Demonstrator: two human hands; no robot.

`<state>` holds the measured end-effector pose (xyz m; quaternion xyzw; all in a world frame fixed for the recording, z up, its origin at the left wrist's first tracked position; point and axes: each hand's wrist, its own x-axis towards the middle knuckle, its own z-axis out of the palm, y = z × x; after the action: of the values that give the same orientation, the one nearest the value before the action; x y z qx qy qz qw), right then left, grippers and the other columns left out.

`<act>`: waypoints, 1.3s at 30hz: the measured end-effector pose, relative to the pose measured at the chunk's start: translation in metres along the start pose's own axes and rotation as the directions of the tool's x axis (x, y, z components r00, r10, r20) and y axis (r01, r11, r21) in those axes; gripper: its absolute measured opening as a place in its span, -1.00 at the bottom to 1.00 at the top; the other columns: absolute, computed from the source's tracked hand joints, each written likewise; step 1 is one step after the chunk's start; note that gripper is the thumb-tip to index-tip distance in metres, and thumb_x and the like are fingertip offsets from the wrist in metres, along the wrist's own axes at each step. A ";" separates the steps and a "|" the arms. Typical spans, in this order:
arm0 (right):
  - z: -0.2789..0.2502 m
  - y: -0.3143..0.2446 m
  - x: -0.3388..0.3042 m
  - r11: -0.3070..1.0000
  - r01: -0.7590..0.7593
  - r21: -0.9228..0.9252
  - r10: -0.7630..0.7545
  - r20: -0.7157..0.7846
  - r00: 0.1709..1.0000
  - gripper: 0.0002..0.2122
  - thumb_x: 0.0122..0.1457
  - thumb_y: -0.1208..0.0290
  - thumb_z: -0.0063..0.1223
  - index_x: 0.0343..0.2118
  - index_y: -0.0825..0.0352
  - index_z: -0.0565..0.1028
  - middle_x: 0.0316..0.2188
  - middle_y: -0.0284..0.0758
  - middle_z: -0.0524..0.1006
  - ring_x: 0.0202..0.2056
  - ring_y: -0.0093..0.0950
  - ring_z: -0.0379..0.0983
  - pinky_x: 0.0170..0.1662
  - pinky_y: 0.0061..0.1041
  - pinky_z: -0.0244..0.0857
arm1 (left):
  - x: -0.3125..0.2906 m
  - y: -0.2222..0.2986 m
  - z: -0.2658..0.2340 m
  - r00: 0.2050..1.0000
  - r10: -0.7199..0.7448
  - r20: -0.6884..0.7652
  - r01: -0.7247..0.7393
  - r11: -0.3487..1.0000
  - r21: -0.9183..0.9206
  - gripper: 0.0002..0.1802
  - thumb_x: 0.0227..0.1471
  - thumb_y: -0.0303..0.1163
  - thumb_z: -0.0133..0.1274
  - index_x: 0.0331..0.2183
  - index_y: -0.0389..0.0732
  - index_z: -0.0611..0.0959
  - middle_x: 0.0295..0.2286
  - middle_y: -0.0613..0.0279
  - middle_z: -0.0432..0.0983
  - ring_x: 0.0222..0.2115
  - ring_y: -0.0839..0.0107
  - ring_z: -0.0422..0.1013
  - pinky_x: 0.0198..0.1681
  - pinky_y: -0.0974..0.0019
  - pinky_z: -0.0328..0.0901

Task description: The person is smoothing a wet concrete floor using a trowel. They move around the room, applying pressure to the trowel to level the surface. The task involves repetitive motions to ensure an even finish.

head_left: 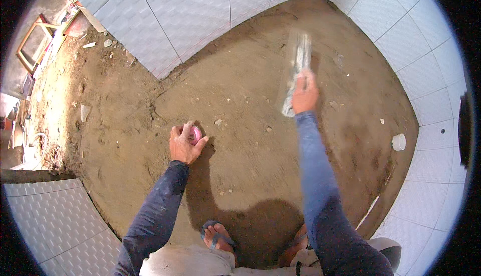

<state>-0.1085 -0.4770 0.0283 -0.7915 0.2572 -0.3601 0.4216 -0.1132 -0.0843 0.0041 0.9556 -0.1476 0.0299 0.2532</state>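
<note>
Right hand (305, 95) holds trowel (302, 50) — left hand (183, 146), pink object (196, 134).

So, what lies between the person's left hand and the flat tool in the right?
In the head view, brown ground with a few small pale bits lies between the left hand and the flat tool.

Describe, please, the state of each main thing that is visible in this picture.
Pink object: grasped by left hand.
Trowel: gripped in right hand, blurred.
Floor: bare, uneven, untiled.
Wall tiles: mounted.
White cylinder: untouched.
Left sandal: worn.
</note>
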 end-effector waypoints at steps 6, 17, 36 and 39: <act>0.029 0.044 0.025 0.951 -0.244 -0.188 0.271 0.136 0.953 -0.56 0.22 0.09 -0.01 0.04 0.32 0.44 -0.11 -0.01 0.54 -0.05 -0.08 0.48 0.03 -0.17 0.32 | 0.058 0.023 0.027 0.968 0.209 -0.136 -0.184 0.968 0.173 -0.32 0.01 0.07 0.10 0.11 -0.06 0.46 0.03 -0.14 0.29 0.07 -0.06 0.21 0.16 -0.06 0.04; 0.113 0.026 0.096 0.940 -0.243 -0.241 0.285 0.154 0.946 -0.55 0.15 0.05 0.08 -0.10 0.39 0.51 -0.17 0.01 0.55 -0.07 -0.02 0.47 -0.02 -0.14 0.34 | 0.070 0.014 0.052 0.996 0.080 -0.027 -0.069 0.957 0.282 -0.32 0.12 0.00 -0.03 0.22 -0.04 0.34 0.21 -0.04 0.13 0.26 0.05 0.01 0.30 -0.08 -0.19; -0.213 0.176 0.164 0.900 -0.261 -0.348 0.205 -0.190 0.960 -0.57 0.21 0.11 -0.02 -0.01 0.35 0.47 -0.17 0.07 0.55 -0.11 0.03 0.48 -0.02 -0.13 0.34 | 0.085 0.050 0.058 0.987 0.108 0.116 -0.150 0.872 0.466 -0.27 0.10 -0.03 0.03 0.24 -0.05 0.27 0.21 -0.10 0.09 0.23 -0.02 0.01 0.29 -0.07 -0.17; -0.211 0.218 0.135 0.779 -0.496 -0.383 0.414 -0.278 0.866 -0.55 0.21 0.09 -0.02 0.01 0.36 0.45 -0.16 0.05 0.55 -0.12 0.05 0.49 -0.01 -0.09 0.33 | 0.116 0.152 0.100 0.943 0.191 0.271 -0.295 0.856 0.425 -0.30 0.11 -0.02 0.00 0.22 -0.09 0.31 0.24 -0.03 0.08 0.27 0.05 -0.03 0.33 -0.06 -0.22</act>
<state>-0.2150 -0.7868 -0.0286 -0.7443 0.5529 -0.2484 0.2803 -0.0497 -0.2903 0.0047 0.9589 -0.2835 -0.0095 -0.0037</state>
